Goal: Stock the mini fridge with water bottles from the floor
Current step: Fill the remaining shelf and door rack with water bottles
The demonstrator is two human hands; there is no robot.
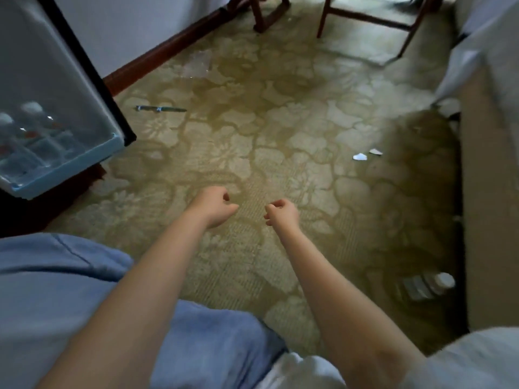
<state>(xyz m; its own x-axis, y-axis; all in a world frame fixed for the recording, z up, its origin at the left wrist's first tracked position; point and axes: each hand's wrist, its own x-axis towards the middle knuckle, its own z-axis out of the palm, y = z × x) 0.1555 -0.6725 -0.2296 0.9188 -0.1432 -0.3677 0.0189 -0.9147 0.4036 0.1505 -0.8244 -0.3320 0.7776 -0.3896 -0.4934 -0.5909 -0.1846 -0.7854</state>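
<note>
Both hands empty over the carpet, one bottle lying off to the right.

Head view: the left hand (214,206) and right hand (280,212) hung side by side above the carpet (280,130), fingers loosely curled, gripping nothing. The fridge door (56,108) stood open at the left with capped bottles (31,119) in its shelf. A bottle (429,284) lay on its side in shadow by the wall, well apart from the right hand — a blind reach there could nudge it, and it would likely roll away. Paper scraps (365,154) lay farther off — the picture was blurred.
</note>
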